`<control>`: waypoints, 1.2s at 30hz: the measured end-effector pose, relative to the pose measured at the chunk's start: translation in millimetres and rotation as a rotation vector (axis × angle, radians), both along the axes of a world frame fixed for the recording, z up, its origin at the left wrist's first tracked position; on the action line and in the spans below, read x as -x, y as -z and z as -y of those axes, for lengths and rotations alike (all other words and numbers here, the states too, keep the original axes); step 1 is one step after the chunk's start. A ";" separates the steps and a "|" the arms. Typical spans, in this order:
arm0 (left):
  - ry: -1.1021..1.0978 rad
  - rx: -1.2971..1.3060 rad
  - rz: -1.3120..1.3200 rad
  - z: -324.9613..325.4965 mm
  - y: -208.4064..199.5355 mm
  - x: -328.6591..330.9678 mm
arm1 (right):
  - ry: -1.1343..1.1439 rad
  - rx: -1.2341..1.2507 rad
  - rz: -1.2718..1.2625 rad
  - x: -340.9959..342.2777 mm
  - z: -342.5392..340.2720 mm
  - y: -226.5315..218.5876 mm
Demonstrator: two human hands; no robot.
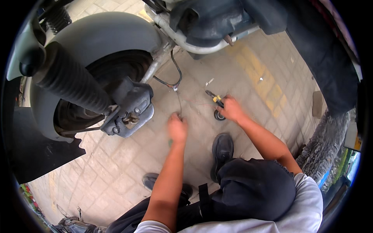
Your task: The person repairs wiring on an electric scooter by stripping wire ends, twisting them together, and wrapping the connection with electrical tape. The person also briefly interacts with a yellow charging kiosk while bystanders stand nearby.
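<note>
My left hand, slightly blurred, is closed on a thin dark wire. That wire runs up to a bundle of cables hanging from the scooter's frame. In my right hand is a pair of pliers with yellow and black handles, its jaws pointing up and left, away from me. A thin reddish wire stretches faintly between the bundle and the pliers; where it ends I cannot make out. Just below the right hand, a roll of black tape is on the ground.
The scooter's rear wheel, grey fender and black shock absorber fill the upper left. Its frame crosses the top. Small white scraps lie on the paving. A grey shaggy cover is at the right.
</note>
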State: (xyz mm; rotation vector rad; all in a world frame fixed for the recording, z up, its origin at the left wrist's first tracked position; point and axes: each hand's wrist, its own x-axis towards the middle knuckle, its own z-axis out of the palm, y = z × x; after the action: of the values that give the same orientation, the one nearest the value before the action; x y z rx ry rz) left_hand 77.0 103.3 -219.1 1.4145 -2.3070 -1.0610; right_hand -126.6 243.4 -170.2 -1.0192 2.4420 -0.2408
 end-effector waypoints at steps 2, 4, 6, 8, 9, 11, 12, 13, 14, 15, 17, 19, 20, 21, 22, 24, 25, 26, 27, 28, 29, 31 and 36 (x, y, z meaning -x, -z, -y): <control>-0.001 0.049 -0.062 5.6 -3.6 12.7 | -0.013 0.000 0.011 -3.2 -6.7 0.8; 0.032 0.076 -0.117 13.6 -8.7 25.9 | 0.028 0.001 0.004 0.0 -18.8 0.4; 0.101 0.079 -0.164 23.0 -15.4 40.2 | 0.096 -0.031 -0.011 6.9 -33.2 1.8; 0.240 0.138 -0.126 30.7 -7.6 45.1 | 0.182 -0.099 -0.031 10.2 -46.6 2.0; 0.313 0.166 -0.107 32.7 -5.0 45.5 | 0.198 -0.125 -0.025 9.3 -54.1 2.2; 0.479 0.228 -0.039 28.7 -4.7 57.8 | 0.245 -0.181 -0.032 15.4 -73.6 1.6; 0.564 0.260 -0.006 26.8 -5.2 64.2 | 0.275 -0.181 -0.025 17.2 -83.9 0.9; 0.632 0.280 0.052 28.2 0.7 66.4 | 0.303 -0.179 -0.012 16.3 -92.8 3.2; 0.697 0.308 0.108 33.5 5.6 69.2 | 0.329 -0.172 -0.003 16.5 -98.1 1.3; 0.762 0.337 0.164 39.0 9.8 72.3 | 0.337 -0.152 0.011 17.0 -103.3 -1.2; 0.844 0.330 0.286 47.3 6.8 82.0 | 0.360 -0.117 0.045 14.8 -111.8 -8.7; 0.920 0.377 0.369 51.9 3.7 90.8 | 0.402 -0.072 0.074 14.9 -112.5 -13.5; 0.955 0.427 0.388 53.6 1.5 92.1 | 0.420 -0.045 0.088 14.0 -110.5 -15.5; 0.987 0.480 0.409 55.5 -1.9 92.4 | 0.443 -0.003 0.096 11.5 -107.0 -18.2; 1.003 0.400 0.463 54.5 -8.1 94.3 | 0.477 0.038 0.104 7.4 -105.9 -17.7; 1.023 0.248 0.567 48.9 -39.2 100.4 | 0.560 0.054 0.150 8.5 -103.5 -28.2; 1.002 0.234 0.500 46.0 -57.9 99.0 | 0.609 0.030 0.204 9.3 -101.8 -34.3; 0.977 0.210 0.436 41.3 -77.1 94.3 | 0.654 0.001 0.263 8.8 -101.3 -42.5; 0.952 0.186 0.371 38.4 -97.0 92.9 | 0.724 0.022 0.306 9.4 -99.7 -51.3; 0.888 0.107 0.305 37.9 -119.0 87.1 | 0.785 0.038 0.359 6.4 -96.2 -62.4; 0.823 0.029 0.239 36.4 -141.9 83.1 | 0.847 0.053 0.410 1.2 -95.7 -76.1; 0.717 -0.124 0.147 33.0 -188.3 73.4 | 0.882 0.016 0.530 -13.1 -100.4 -116.9; 0.438 -0.668 0.068 4.3 -388.8 67.1 | 1.009 0.301 0.653 -44.8 -127.9 -289.9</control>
State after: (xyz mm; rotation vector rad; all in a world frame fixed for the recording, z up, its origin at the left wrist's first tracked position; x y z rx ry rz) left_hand 9.9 99.0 169.7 1.1411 -2.4936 -2.0897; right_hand -81.7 371.3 119.7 0.2859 2.0914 -1.0878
